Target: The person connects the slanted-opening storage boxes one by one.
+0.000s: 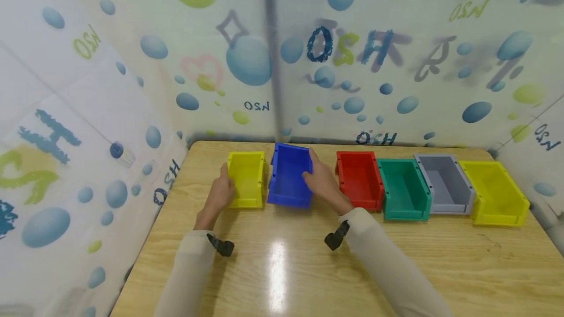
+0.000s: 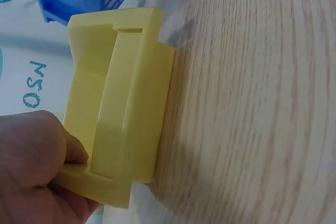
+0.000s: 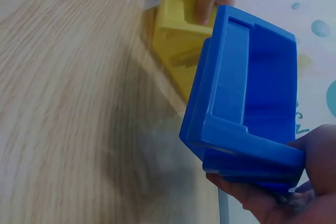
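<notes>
My left hand (image 1: 221, 191) grips the left side wall of a yellow bin (image 1: 246, 182), thumb inside and fingers outside, as the left wrist view shows. That bin sits on the wooden table at the left of the row. My right hand (image 1: 322, 180) holds a blue bin (image 1: 291, 175) by its right side wall, thumb over the rim and fingers beneath. In the right wrist view the blue bin (image 3: 231, 93) is tilted and raised off the table, with a shadow below it. It hangs just right of the yellow bin (image 3: 178, 30).
To the right stand a red bin (image 1: 359, 182), a green bin (image 1: 404, 192), a grey bin (image 1: 445, 185) and another yellow bin (image 1: 493, 194), side by side on the wooden table (image 1: 335, 278). A patterned curtain (image 1: 211, 111) rises behind the table's back edge.
</notes>
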Available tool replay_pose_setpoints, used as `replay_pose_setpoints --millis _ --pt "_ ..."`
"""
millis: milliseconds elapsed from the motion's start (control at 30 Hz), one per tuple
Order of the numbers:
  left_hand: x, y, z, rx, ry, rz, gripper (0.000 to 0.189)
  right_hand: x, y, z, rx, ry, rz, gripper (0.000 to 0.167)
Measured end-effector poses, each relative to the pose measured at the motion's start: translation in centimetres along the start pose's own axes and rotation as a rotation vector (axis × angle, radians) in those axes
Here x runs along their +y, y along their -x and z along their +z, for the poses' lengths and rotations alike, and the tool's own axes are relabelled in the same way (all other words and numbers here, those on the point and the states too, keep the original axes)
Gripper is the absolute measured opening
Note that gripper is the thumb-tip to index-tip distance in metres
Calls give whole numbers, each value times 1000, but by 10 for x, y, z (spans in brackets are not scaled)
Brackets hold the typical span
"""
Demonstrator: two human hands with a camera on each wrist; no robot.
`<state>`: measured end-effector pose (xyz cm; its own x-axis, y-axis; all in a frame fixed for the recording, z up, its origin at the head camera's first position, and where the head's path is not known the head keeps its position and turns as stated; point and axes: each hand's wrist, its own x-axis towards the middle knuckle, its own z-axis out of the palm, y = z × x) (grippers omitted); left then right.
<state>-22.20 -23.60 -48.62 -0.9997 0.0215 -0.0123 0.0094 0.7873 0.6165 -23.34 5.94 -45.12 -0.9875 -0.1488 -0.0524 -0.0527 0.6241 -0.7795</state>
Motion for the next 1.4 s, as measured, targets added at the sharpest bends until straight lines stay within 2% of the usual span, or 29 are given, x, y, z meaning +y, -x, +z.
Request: replay_pose_setpoints --millis 167,433,933,1400 --pt "2 -1 -2 0 -12 12 51 -11 -4 2 -15 -54 2 75" --pt "0 0 -1 -2 -21 15 48 -22 -8 10 -7 -46 44 75" --pt "-1 0 1 39 -38 39 44 -17 -12 13 12 -30 50 74" --pt "1 1 0 28 -25 23 48 -18 -14 12 0 5 46 74"
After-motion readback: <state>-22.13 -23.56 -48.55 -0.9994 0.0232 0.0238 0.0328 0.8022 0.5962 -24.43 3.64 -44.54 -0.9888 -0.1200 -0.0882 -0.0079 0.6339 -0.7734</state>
